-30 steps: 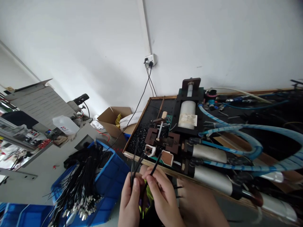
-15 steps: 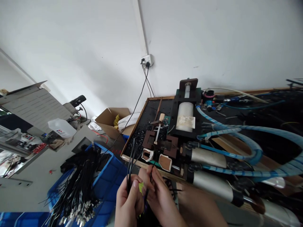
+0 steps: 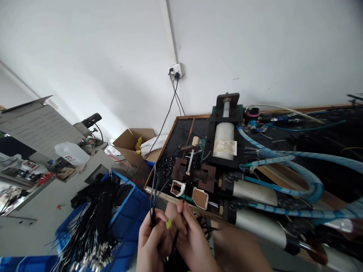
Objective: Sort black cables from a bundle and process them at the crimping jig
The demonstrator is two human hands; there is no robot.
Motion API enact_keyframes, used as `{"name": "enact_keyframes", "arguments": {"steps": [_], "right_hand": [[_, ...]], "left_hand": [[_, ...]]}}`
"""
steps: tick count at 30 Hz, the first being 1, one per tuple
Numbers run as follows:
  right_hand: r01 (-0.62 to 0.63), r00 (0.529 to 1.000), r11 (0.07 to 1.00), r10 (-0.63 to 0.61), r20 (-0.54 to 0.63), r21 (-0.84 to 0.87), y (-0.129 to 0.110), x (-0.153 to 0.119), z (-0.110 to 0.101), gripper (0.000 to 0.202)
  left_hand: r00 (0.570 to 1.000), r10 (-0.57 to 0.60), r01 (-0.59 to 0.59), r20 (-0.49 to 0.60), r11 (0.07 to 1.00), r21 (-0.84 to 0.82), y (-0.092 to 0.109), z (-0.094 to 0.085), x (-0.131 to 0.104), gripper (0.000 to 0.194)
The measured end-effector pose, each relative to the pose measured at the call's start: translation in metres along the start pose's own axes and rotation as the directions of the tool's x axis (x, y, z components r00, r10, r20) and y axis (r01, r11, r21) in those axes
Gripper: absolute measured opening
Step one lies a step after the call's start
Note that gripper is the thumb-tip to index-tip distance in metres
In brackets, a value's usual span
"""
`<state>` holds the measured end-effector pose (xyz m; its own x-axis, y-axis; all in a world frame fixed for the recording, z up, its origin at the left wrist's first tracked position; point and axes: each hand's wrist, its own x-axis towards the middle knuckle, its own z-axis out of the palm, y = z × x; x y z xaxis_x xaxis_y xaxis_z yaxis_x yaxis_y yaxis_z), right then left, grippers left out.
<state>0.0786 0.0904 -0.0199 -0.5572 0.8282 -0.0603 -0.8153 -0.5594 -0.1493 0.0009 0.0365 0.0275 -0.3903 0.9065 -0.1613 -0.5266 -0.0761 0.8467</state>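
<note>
While the left hand (image 3: 151, 235) holds a few black cables (image 3: 153, 216) in a closed fist, thumb folded near the fingers, the right hand (image 3: 193, 238) has its thumb and forefinger drawn narrow around a single strand (image 3: 175, 240). Both hands are at the bottom centre of the frame, side by side and close together, just short of the front rim of the tray (image 3: 153, 191). Above the left fist the free ends of the cables stand up and fan slightly apart; below, they drop out of sight between the wrists.

Because they are thin and bend in easy curves, the cables look light and springy, limp over a long run but stiff enough to stand up for a short one. Their smooth jackets may slide a little in a loose fist, and single ones could slip or cross. Nothing about them looks fragile, though a sharp kink would probably do them no good. The best hold is likely a pinch close behind the tip, which keeps the short end straight, with the rest loosely gathered in the other palm.

Just beyond the right fingertips lie a brown pad (image 3: 200, 198) and the dark clamp blocks (image 3: 208, 177). At lower left, a blue bin (image 3: 144, 204) holds a bunch (image 3: 103, 207) of similar cables, ending in metal tips.
</note>
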Motion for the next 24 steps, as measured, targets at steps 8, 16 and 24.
{"name": "enact_keyframes", "arguments": {"steps": [8,16,24], "right_hand": [[-0.085,0.996,0.996,0.086,-0.026,0.036,-0.0072,0.004,0.0015,0.042],[-0.086,0.995,0.996,0.088,-0.037,0.03,-0.0083,0.004,0.004,0.043],[0.004,0.997,0.987,-0.017,-0.077,-0.16,-0.004,0.0032,0.0009,0.049]], "left_hand": [[1.0,0.014,-0.014,-0.008,1.0,-0.013,0.0001,-0.0035,0.0028,0.029],[1.0,-0.002,0.001,-0.023,1.0,-0.011,0.0018,-0.0004,0.0021,0.033],[0.999,-0.009,0.008,-0.041,1.0,-0.016,0.0025,0.0044,0.0003,0.04]]}}
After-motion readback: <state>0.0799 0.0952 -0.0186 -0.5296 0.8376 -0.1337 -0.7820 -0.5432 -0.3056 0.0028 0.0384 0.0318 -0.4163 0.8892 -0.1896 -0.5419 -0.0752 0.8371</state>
